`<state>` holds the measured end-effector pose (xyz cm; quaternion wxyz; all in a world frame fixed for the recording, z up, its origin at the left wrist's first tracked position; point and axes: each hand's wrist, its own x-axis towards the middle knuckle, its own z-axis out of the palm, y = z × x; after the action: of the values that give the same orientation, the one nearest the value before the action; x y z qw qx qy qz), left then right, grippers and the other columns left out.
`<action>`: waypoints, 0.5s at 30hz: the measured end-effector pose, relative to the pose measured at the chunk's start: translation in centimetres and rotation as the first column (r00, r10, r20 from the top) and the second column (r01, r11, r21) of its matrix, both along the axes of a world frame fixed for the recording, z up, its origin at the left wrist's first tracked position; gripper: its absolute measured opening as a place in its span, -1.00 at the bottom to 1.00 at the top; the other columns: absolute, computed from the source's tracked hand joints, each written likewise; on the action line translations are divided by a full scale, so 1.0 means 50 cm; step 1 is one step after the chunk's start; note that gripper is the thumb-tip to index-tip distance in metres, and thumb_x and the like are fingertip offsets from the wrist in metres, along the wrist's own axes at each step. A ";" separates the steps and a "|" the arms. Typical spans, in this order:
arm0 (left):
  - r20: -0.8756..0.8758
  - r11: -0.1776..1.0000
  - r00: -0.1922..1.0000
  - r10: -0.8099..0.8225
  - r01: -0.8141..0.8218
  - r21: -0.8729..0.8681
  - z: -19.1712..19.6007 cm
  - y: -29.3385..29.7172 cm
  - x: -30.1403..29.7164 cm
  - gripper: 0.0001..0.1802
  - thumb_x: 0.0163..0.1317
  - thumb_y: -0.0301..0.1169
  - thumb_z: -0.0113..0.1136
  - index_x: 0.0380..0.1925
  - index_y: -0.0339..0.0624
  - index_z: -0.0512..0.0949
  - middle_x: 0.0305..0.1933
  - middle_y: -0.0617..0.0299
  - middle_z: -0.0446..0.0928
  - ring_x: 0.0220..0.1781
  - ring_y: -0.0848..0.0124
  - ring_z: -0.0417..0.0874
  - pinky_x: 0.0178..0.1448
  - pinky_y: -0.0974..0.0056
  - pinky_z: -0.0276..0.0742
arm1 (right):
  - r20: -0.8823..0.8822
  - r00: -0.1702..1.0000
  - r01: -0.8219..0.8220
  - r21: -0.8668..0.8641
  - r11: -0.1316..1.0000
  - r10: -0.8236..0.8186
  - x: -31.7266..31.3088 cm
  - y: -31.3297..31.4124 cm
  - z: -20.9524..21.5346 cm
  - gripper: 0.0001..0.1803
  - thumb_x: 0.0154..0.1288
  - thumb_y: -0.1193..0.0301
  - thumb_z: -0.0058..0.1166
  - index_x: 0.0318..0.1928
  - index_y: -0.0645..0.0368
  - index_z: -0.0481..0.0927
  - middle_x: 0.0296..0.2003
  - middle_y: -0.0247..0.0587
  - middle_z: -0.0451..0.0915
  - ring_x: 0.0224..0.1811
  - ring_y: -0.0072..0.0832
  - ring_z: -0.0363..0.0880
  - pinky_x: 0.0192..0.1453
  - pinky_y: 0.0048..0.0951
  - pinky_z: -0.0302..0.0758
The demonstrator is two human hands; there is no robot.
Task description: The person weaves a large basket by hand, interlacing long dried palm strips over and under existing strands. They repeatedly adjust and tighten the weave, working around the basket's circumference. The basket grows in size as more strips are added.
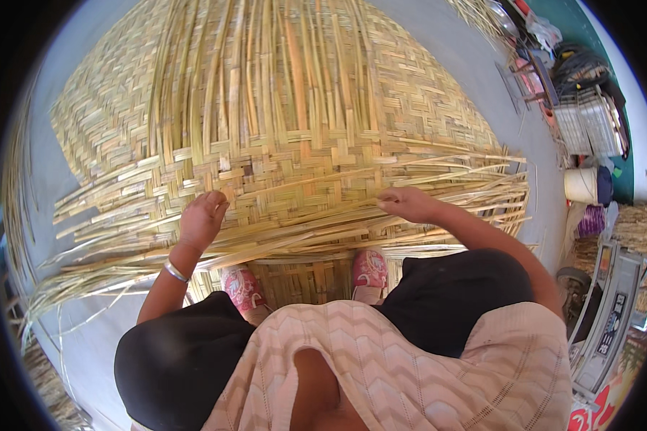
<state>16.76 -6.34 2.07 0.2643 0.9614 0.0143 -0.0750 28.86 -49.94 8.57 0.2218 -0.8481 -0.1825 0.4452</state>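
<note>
A large mat of split reed strips [438, 93] in a herringbone weave lies on the floor before me. Long loose reed strips [266, 72] run away from me over its middle, and a crosswise bundle of reed strips [287, 244] spreads along its near side. My left hand [204, 215], a silver bangle at its wrist, is closed with curled fingers low over the left of the weave; what it pinches is hidden. On the right, my right hand [410, 204] is closed, its thumb and fingers pinching a thin reed strip near the crosswise bundle.
My pink patterned shoes [370, 267] rest on the woven part just behind the bundle. More loose reeds [18, 194] lie along the far left floor. At right stand a cream bucket [581, 185], a wire crate [588, 123] and a grey vehicle [604, 316].
</note>
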 end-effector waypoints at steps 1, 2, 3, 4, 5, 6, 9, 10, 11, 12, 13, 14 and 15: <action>0.050 0.996 0.999 0.018 -0.014 -0.084 0.018 -0.004 0.003 -0.85 0.22 -0.31 0.20 -0.30 -0.13 0.54 -0.31 0.12 0.63 -0.21 0.14 0.66 -0.17 0.18 0.56 | -0.155 0.967 0.207 0.005 0.978 -0.204 -0.011 0.004 -0.019 -0.50 0.35 0.05 0.03 0.05 0.21 0.51 -0.10 -0.07 0.61 -0.05 -0.30 0.62 0.02 -0.28 0.54; 0.049 0.993 0.999 -0.002 0.007 -0.115 0.035 -0.008 0.006 -0.85 0.21 -0.31 0.22 -0.32 -0.14 0.54 -0.33 0.11 0.63 -0.25 0.14 0.67 -0.21 0.19 0.56 | -0.334 0.835 0.491 0.089 0.867 -0.438 -0.024 0.014 -0.039 -0.53 0.38 0.06 0.00 0.03 0.21 0.50 -0.13 -0.09 0.62 -0.07 -0.34 0.62 0.01 -0.30 0.55; 0.040 0.987 0.999 -0.015 0.021 -0.158 0.053 -0.011 0.009 -0.84 0.20 -0.31 0.24 -0.33 -0.15 0.54 -0.35 0.10 0.63 -0.29 0.13 0.67 -0.24 0.19 0.56 | -0.502 0.603 0.743 0.073 0.665 -0.619 -0.038 0.027 -0.058 -0.56 0.41 0.08 -0.02 0.02 0.21 0.50 -0.16 -0.10 0.63 -0.08 -0.39 0.63 0.00 -0.32 0.56; 0.002 0.978 1.000 -0.017 0.017 -0.206 0.069 -0.018 0.012 -0.83 0.19 -0.32 0.26 -0.35 -0.16 0.54 -0.38 0.09 0.63 -0.33 0.13 0.67 -0.27 0.19 0.56 | -0.616 0.473 0.845 0.112 0.524 -0.631 -0.045 0.035 -0.072 -0.59 0.43 0.10 -0.04 0.01 0.20 0.50 -0.18 -0.11 0.63 -0.10 -0.39 0.63 -0.02 -0.33 0.58; 0.041 0.974 0.998 -0.045 0.053 -0.221 0.086 -0.023 0.011 -0.86 0.19 -0.36 0.26 -0.35 -0.17 0.54 -0.36 0.09 0.63 -0.33 0.12 0.66 -0.26 0.21 0.56 | -0.720 0.340 0.922 0.128 0.365 -0.605 -0.043 0.040 -0.083 -0.62 0.44 0.13 -0.05 -0.01 0.19 0.50 -0.21 -0.12 0.64 -0.12 -0.39 0.64 -0.04 -0.33 0.59; 0.053 0.976 0.996 -0.066 0.076 -0.206 0.100 -0.031 0.014 -0.87 0.19 -0.37 0.26 -0.35 -0.17 0.55 -0.36 0.09 0.63 -0.33 0.13 0.66 -0.26 0.21 0.56 | -0.830 0.237 0.967 0.151 0.204 -0.505 -0.038 0.042 -0.091 -0.64 0.45 0.15 -0.06 -0.02 0.19 0.50 -0.23 -0.13 0.64 -0.14 -0.39 0.64 -0.06 -0.33 0.61; 0.094 0.977 0.986 -0.139 0.151 -0.148 0.134 -0.050 0.019 -0.90 0.19 -0.41 0.25 -0.34 -0.18 0.55 -0.34 0.10 0.63 -0.33 0.13 0.66 -0.26 0.22 0.55 | -0.885 0.081 0.991 0.120 -0.056 -0.459 -0.014 0.044 -0.108 -0.72 0.46 0.21 -0.06 -0.11 0.17 0.50 -0.29 -0.18 0.63 -0.22 -0.42 0.65 -0.16 -0.36 0.64; 0.111 0.980 0.978 -0.178 0.186 -0.067 0.140 -0.057 0.023 -0.90 0.20 -0.41 0.24 -0.33 -0.18 0.56 -0.34 0.10 0.63 -0.32 0.13 0.66 -0.24 0.23 0.56 | -0.894 0.095 0.983 0.154 -0.101 -0.438 -0.007 0.039 -0.109 -0.76 0.45 0.23 -0.04 -0.13 0.16 0.50 -0.29 -0.19 0.63 -0.24 -0.43 0.65 -0.18 -0.36 0.65; 0.123 0.977 0.969 -0.214 0.215 0.003 0.144 -0.063 0.023 -0.89 0.21 -0.41 0.24 -0.31 -0.17 0.57 -0.33 0.10 0.63 -0.31 0.14 0.67 -0.23 0.23 0.56 | -0.903 0.109 0.972 0.184 -0.144 -0.417 -0.004 0.036 -0.110 -0.79 0.44 0.26 -0.02 -0.15 0.15 0.49 -0.30 -0.21 0.62 -0.26 -0.43 0.65 -0.21 -0.37 0.65; 0.150 0.968 0.957 -0.249 0.243 0.055 0.148 -0.066 0.025 -0.89 0.21 -0.41 0.23 -0.30 -0.17 0.57 -0.32 0.10 0.63 -0.29 0.15 0.67 -0.22 0.24 0.57 | -0.893 0.081 0.963 0.185 -0.197 -0.442 -0.003 0.035 -0.110 -0.82 0.43 0.28 0.00 -0.17 0.14 0.49 -0.31 -0.23 0.62 -0.28 -0.44 0.65 -0.23 -0.38 0.65; 0.123 0.984 0.976 -0.180 0.178 0.024 0.148 -0.070 0.028 -0.88 0.22 -0.40 0.23 -0.28 -0.18 0.58 -0.31 0.09 0.64 -0.27 0.17 0.68 -0.20 0.25 0.57 | -0.909 0.137 0.955 0.227 -0.192 -0.393 -0.001 0.031 -0.109 -0.85 0.42 0.32 0.01 -0.18 0.13 0.49 -0.32 -0.23 0.61 -0.28 -0.45 0.65 -0.24 -0.38 0.65; 0.111 0.994 0.988 -0.106 0.110 -0.027 0.146 -0.075 0.031 -0.87 0.23 -0.40 0.23 -0.26 -0.18 0.59 -0.30 0.09 0.64 -0.26 0.20 0.69 -0.18 0.26 0.57 | -0.907 0.152 0.950 0.243 -0.194 -0.394 0.001 0.026 -0.107 -0.88 0.40 0.35 0.03 -0.20 0.13 0.48 -0.33 -0.24 0.61 -0.28 -0.45 0.65 -0.24 -0.39 0.65; 0.087 0.995 0.996 -0.030 0.039 -0.097 0.143 -0.079 0.036 -0.85 0.24 -0.40 0.22 -0.24 -0.19 0.61 -0.28 0.08 0.65 -0.24 0.23 0.70 -0.16 0.27 0.58 | -0.903 0.183 0.942 0.274 -0.195 -0.388 0.002 0.020 -0.105 -0.90 0.39 0.38 0.04 -0.21 0.13 0.48 -0.34 -0.25 0.60 -0.28 -0.46 0.64 -0.24 -0.39 0.65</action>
<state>18.55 -10.28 9.24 0.3105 0.9496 -0.0173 -0.0388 28.94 -48.92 3.32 0.8686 -0.3585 0.2183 0.2632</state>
